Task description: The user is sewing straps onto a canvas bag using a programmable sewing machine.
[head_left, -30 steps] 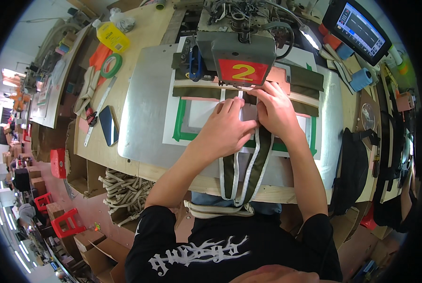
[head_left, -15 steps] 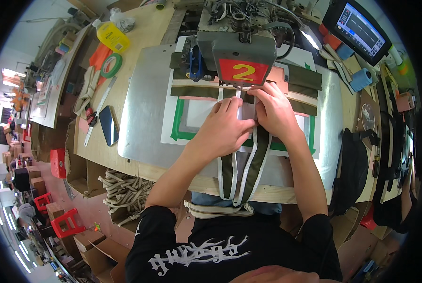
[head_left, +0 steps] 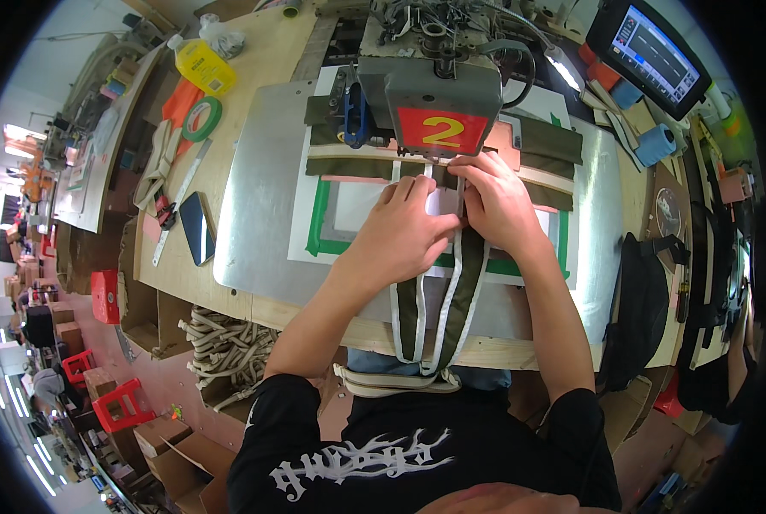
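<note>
Under the head of a sewing machine [head_left: 443, 107], an olive-green strap [head_left: 462, 295] with white edging loops down over the table's front edge. My left hand [head_left: 404, 227] is closed with curled fingers on the strap's left run, close to the needle area. On the right run, my right hand [head_left: 496, 204] pinches the strap with thumb and fingers, its fingertips just below the machine head. The strap ends lie against a wide olive and cream fabric band [head_left: 349, 164], set crosswise on a white template with green tape [head_left: 319, 218]. My fingers hide part of the strap.
A metal plate [head_left: 254, 214] lies beneath the template. To the left are a phone [head_left: 196, 230], a ruler [head_left: 182, 193], green tape roll [head_left: 201, 118] and yellow bottle [head_left: 201, 67]. A screen [head_left: 649, 56] and blue thread cone [head_left: 655, 144] stand right. Cream straps [head_left: 229, 351] fill a box below.
The template and fabric band have shifted slightly to the left. My left hand and the strap's lower loop have moved slightly left with them; my right hand has barely moved.
</note>
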`<action>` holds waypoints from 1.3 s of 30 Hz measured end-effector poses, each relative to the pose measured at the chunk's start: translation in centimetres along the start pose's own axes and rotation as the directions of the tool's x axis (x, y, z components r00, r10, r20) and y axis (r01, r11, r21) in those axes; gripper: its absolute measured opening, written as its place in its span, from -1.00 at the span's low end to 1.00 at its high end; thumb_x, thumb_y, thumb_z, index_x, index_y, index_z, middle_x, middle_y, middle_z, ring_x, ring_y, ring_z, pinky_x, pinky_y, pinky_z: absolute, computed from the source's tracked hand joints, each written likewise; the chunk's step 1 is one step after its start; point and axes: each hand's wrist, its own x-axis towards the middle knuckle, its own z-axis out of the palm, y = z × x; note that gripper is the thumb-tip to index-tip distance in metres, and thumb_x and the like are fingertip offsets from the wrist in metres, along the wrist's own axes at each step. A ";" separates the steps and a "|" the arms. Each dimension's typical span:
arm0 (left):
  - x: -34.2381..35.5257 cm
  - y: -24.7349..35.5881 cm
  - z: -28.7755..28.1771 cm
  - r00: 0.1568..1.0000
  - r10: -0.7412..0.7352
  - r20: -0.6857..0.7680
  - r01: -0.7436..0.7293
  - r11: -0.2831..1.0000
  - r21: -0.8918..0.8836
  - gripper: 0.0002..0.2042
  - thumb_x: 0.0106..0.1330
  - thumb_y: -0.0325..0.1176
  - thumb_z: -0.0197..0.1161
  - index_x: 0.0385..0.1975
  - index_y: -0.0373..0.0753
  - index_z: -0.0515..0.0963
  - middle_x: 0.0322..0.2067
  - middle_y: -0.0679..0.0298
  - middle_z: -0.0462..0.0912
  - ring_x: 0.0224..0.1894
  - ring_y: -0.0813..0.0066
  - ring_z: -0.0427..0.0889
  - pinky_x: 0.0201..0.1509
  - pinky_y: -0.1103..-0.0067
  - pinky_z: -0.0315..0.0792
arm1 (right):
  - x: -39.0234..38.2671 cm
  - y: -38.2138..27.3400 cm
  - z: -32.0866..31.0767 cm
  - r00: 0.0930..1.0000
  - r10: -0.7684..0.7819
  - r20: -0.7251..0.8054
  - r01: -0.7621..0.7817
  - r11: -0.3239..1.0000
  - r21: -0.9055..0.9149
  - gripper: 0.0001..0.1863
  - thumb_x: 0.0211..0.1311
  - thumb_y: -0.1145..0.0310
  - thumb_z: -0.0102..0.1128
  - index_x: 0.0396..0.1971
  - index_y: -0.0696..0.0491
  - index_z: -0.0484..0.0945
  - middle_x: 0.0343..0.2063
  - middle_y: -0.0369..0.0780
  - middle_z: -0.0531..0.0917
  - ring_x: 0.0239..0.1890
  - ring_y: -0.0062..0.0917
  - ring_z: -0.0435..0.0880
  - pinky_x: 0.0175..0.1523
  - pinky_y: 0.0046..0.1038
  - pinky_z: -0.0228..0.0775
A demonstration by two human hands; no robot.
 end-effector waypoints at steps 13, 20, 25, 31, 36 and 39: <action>0.1 0.0 -0.5 1.000 -0.014 0.018 0.014 1.000 -0.002 -0.79 0.38 -0.31 0.43 -0.02 -0.03 0.79 0.27 -0.05 0.53 0.37 -0.10 0.51 0.47 0.13 0.46 | -0.1 0.1 -0.4 1.000 0.002 0.010 -0.002 0.999 0.036 -0.67 0.15 0.69 0.24 -0.08 0.19 0.76 0.00 -0.18 0.78 0.07 -0.18 0.74 0.24 -0.19 0.65; 0.0 -0.4 -0.5 0.999 -0.020 0.041 0.022 0.999 -0.050 -0.71 0.39 -0.32 0.45 0.09 0.05 0.82 0.34 0.00 0.53 0.41 -0.09 0.49 0.53 0.14 0.42 | -0.3 1.5 -1.4 0.984 0.101 -0.147 -0.086 0.991 0.104 -0.78 0.18 0.71 0.26 -0.22 0.17 0.75 -0.14 -0.16 0.78 -0.02 -0.16 0.76 0.14 -0.18 0.64; 0.8 -0.5 0.5 0.991 0.133 -0.019 -0.134 0.988 -0.071 -0.68 0.49 -0.29 0.41 0.20 0.02 0.79 0.45 0.11 0.54 0.49 -0.08 0.46 0.60 0.11 0.35 | -0.7 2.7 -2.1 0.989 0.105 -0.103 -0.100 0.994 0.048 -0.81 0.17 0.70 0.29 -0.27 0.14 0.77 -0.19 -0.17 0.77 -0.05 -0.18 0.75 0.13 -0.20 0.63; 0.7 -0.1 0.7 0.995 0.100 0.001 -0.100 0.995 -0.013 -0.62 0.58 -0.20 0.35 0.33 -0.01 0.72 0.34 0.18 0.66 0.45 0.01 0.51 0.60 0.09 0.31 | -0.8 2.2 -2.0 0.996 0.055 -0.073 -0.055 0.998 0.009 -0.78 0.12 0.71 0.31 -0.27 0.12 0.78 -0.21 -0.19 0.75 -0.05 -0.22 0.74 0.14 -0.21 0.62; 0.4 -0.4 0.2 0.999 0.035 0.013 -0.036 0.999 0.027 -0.69 0.51 -0.21 0.42 0.19 -0.03 0.81 0.29 0.21 0.65 0.42 0.08 0.48 0.52 0.14 0.36 | -0.7 1.4 -1.6 0.999 0.015 -0.051 -0.016 0.999 -0.032 -0.69 0.07 0.70 0.31 -0.19 0.10 0.83 -0.22 -0.22 0.73 -0.01 -0.27 0.74 0.11 -0.23 0.59; 0.3 -0.6 -0.1 0.999 0.019 0.029 -0.018 0.999 -0.036 -0.67 0.45 -0.26 0.46 0.18 0.01 0.81 0.33 0.24 0.63 0.42 0.08 0.48 0.52 0.14 0.36 | -0.7 1.2 -1.6 0.999 -0.005 -0.049 0.002 0.998 -0.068 -0.66 0.06 0.69 0.31 -0.17 0.09 0.84 -0.21 -0.23 0.72 0.00 -0.29 0.74 0.11 -0.25 0.57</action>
